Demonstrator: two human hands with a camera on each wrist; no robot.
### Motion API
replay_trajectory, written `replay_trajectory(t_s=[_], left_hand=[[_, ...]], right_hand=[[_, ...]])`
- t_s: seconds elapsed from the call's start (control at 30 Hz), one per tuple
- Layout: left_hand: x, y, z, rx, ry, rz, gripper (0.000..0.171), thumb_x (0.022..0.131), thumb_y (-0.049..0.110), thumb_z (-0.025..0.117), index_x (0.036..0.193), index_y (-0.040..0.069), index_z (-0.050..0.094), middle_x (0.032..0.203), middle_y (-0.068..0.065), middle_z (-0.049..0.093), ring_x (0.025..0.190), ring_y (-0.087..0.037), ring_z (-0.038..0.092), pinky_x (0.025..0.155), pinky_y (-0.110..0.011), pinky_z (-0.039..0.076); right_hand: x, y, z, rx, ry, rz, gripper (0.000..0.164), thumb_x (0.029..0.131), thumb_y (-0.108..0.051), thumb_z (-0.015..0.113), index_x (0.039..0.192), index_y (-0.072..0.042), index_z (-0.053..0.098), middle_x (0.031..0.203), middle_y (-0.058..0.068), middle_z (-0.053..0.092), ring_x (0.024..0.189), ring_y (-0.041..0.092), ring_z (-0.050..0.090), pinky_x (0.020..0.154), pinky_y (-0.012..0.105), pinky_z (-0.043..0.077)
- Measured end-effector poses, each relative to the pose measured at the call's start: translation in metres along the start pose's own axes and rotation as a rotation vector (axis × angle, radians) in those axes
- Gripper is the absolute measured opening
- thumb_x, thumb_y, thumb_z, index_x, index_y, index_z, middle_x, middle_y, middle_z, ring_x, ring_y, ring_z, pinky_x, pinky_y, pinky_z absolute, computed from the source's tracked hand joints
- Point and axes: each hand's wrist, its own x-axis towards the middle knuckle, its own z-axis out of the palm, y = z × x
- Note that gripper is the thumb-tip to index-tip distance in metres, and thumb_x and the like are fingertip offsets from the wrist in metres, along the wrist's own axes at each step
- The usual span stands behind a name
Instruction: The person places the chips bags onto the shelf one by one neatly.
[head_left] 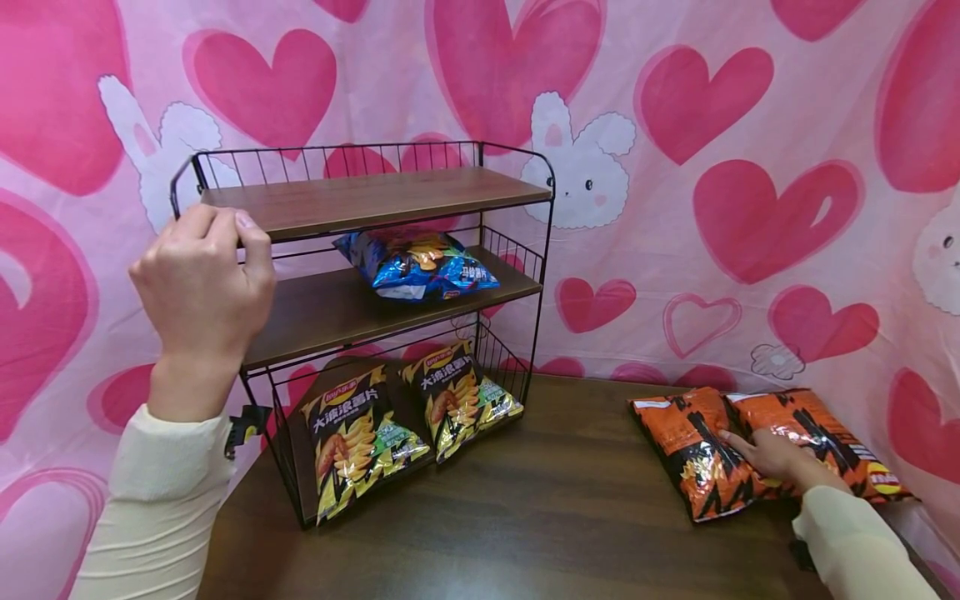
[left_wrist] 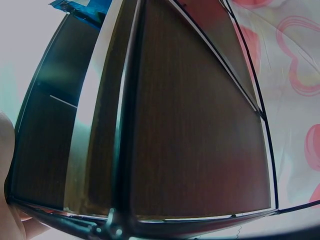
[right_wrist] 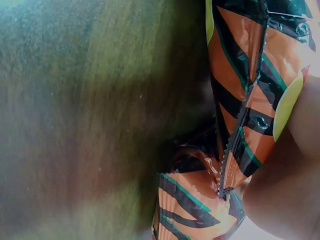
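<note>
My left hand (head_left: 206, 287) is raised at the front left corner of a wire-framed shelf rack (head_left: 375, 204), its fingers curled round the upper frame. In the left wrist view, part of that hand shows beside the black frame (left_wrist: 127, 125). My right hand (head_left: 776, 457) holds the right side of an orange and black chip bag (head_left: 701, 454), thumb across its front. The other fingers are hidden between it and a second orange bag (head_left: 821, 433). Close up, the right wrist view shows a bag's jagged seam (right_wrist: 235, 140) against the hand.
A blue chip bag (head_left: 427, 267) lies on the middle shelf (head_left: 322, 321). Two black and yellow chip bags, one left (head_left: 360, 442) and one right (head_left: 453, 396), lean in the bottom tier. The rack stands on a brown wooden table (head_left: 555, 492) before a pink heart-print cloth (head_left: 675, 333).
</note>
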Motion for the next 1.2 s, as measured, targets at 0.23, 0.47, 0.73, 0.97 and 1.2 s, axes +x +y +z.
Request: replay_trajectory(t_s=[0.23, 0.47, 0.73, 0.97, 1.2], left_hand=[[-0.001, 0.000, 0.001, 0.003, -0.003, -0.001, 0.055, 0.104, 0.031, 0.039, 0.090, -0.012, 0.070, 0.085, -0.026, 0.065, 0.075, -0.053, 0.062, 0.058, -0.064, 0.042], [-0.003, -0.001, 0.001, 0.007, -0.002, -0.008, 0.055, 0.104, 0.031, 0.039, 0.091, -0.012, 0.071, 0.084, -0.026, 0.065, 0.075, -0.053, 0.062, 0.057, -0.065, 0.042], [-0.003, -0.002, 0.002, 0.010, -0.001, -0.009, 0.055, 0.103, 0.031, 0.040, 0.091, -0.013, 0.071, 0.085, -0.026, 0.065, 0.075, -0.053, 0.062, 0.057, -0.064, 0.042], [-0.003, -0.002, 0.002, 0.012, 0.000, -0.010, 0.055, 0.103, 0.031, 0.040, 0.091, -0.013, 0.071, 0.085, -0.026, 0.065, 0.075, -0.053, 0.062, 0.057, -0.064, 0.042], [-0.002, -0.002, 0.002, 0.013, 0.003, -0.013, 0.055, 0.104, 0.031, 0.040, 0.090, -0.013, 0.070, 0.086, -0.026, 0.066, 0.075, -0.053, 0.062, 0.058, -0.065, 0.042]], right_hand=[[0.000, -0.002, 0.003, 0.020, 0.037, -0.012, 0.061, 0.109, -0.051, 0.029, 0.071, -0.011, 0.054, 0.070, 0.003, 0.053, 0.067, 0.021, 0.053, 0.066, 0.041, 0.040], [0.002, -0.003, 0.004, 0.084, 0.084, -0.054, 0.059, 0.110, -0.046, 0.031, 0.079, -0.004, 0.059, 0.072, 0.005, 0.055, 0.065, 0.020, 0.052, 0.061, 0.037, 0.041], [0.004, -0.010, 0.011, 0.163, 0.197, -0.075, 0.052, 0.110, -0.039, 0.037, 0.073, -0.006, 0.055, 0.065, 0.003, 0.051, 0.059, 0.019, 0.049, 0.058, 0.035, 0.040], [0.003, -0.027, 0.016, 0.248, 0.163, -0.044, 0.052, 0.109, -0.041, 0.040, 0.066, -0.012, 0.047, 0.059, -0.002, 0.042, 0.055, 0.016, 0.045, 0.055, 0.033, 0.038], [0.003, -0.041, 0.013, 0.327, 0.036, 0.017, 0.052, 0.106, -0.046, 0.045, 0.062, -0.017, 0.041, 0.055, -0.005, 0.035, 0.050, 0.011, 0.037, 0.052, 0.031, 0.038]])
